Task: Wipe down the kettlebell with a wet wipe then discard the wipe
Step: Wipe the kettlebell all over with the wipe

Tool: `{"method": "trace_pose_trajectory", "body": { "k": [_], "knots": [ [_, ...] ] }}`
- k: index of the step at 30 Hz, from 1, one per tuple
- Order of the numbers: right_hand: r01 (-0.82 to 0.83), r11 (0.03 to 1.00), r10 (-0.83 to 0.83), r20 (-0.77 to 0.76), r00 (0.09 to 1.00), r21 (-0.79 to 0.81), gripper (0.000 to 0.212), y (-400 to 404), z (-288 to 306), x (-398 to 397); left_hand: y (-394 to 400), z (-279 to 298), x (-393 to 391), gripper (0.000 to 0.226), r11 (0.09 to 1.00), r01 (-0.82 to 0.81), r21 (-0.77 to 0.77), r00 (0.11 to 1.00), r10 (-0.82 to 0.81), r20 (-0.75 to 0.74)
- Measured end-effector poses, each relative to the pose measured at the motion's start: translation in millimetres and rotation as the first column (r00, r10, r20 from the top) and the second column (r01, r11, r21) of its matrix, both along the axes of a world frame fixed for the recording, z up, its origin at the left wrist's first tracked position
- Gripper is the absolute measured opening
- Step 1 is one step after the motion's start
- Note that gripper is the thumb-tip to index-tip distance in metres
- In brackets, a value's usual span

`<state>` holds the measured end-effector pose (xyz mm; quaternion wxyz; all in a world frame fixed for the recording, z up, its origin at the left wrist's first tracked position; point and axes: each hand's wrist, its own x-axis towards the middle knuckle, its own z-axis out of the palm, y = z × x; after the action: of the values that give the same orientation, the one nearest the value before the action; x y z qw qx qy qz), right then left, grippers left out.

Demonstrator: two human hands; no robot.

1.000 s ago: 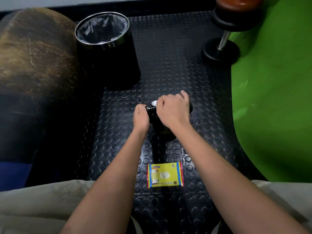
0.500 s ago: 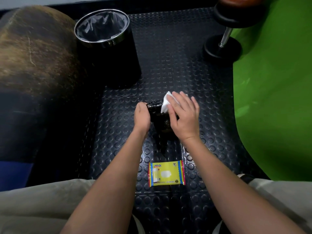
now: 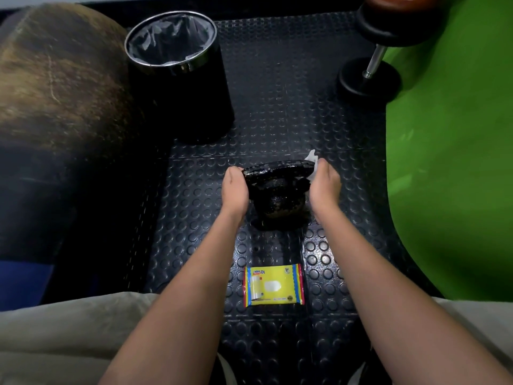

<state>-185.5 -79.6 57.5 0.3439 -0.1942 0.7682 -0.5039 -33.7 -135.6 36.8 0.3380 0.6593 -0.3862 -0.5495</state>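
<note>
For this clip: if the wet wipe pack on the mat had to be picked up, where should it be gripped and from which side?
Probably by its two long edges, pinched across the short width from straight above. The wet wipe pack lies flat on the studded mat, label up, between the forearms and apart from the kettlebell, so nothing blocks a top approach. Its crimped short ends look flimsy, and the centre flap could peel.

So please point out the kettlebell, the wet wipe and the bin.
kettlebell [image 3: 277, 169]: head view, top of handle.
wet wipe [image 3: 311, 157]: head view, white corner above the right hand.
bin [image 3: 180, 87]: head view, black side wall.
</note>
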Motion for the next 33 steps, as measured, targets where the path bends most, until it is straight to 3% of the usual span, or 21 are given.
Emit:
{"method": "trace_pose_trajectory", "body": {
  "k": [2, 5, 7, 10, 13, 17, 24, 33],
  "knots": [
    [-0.057, 0.992, 0.048, 0.079, 0.996, 0.114, 0.034, -9.9, 9.5, -7.8, 0.2, 0.2, 0.4, 0.029, 1.0, 0.008, -0.01, 1.0, -0.008, 0.013],
    [-0.197, 0.943, 0.231, -0.101, 0.968, 0.267, 0.039, -17.0, 19.3, -12.7, -0.1, 1.2, 0.5, 0.03, 1.0, 0.006, -0.007, 1.0, -0.005, 0.021],
    [-0.245, 0.911, 0.362, -0.357, 0.861, 0.332, 0.043, -19.3, 24.5, -7.4, -0.6, 1.2, 0.0, 0.03, 1.0, -0.002, -0.008, 1.0, 0.002, 0.021],
    [-0.273, 0.892, 0.45, -0.641, 0.622, 0.361, 0.05, -22.8, 27.4, 11.9, -0.1, 0.9, -0.3, 0.03, 1.0, -0.006, -0.028, 1.0, 0.007, 0.028],
    [-0.307, 0.898, 0.427, -0.789, 0.441, 0.314, 0.046, -21.4, 21.6, 34.0, 0.1, -1.9, -0.2, 0.029, 0.998, -0.004, -0.064, 1.0, 0.006, 0.025],
    [-0.411, 0.894, 0.334, -0.875, 0.35, 0.177, 0.039, -12.7, 6.9, 50.1, 0.3, -2.4, 0.8, 0.028, 0.997, -0.002, -0.08, 1.0, 0.004, 0.023],
    [-0.546, 0.833, 0.101, -0.946, 0.309, -0.09, 0.029, 9.8, -24.2, 22.1, 0.5, -1.9, 1.0, 0.028, 0.998, 0.018, -0.063, 1.0, -0.017, 0.003],
    [-0.39, 0.863, -0.048, -0.82, 0.57, -0.321, 0.029, 16.8, -40.2, 13.0, 2.4, -0.8, 0.5, 0.024, 0.998, 0.025, -0.06, 1.0, -0.024, 0.007]
  ]
}}
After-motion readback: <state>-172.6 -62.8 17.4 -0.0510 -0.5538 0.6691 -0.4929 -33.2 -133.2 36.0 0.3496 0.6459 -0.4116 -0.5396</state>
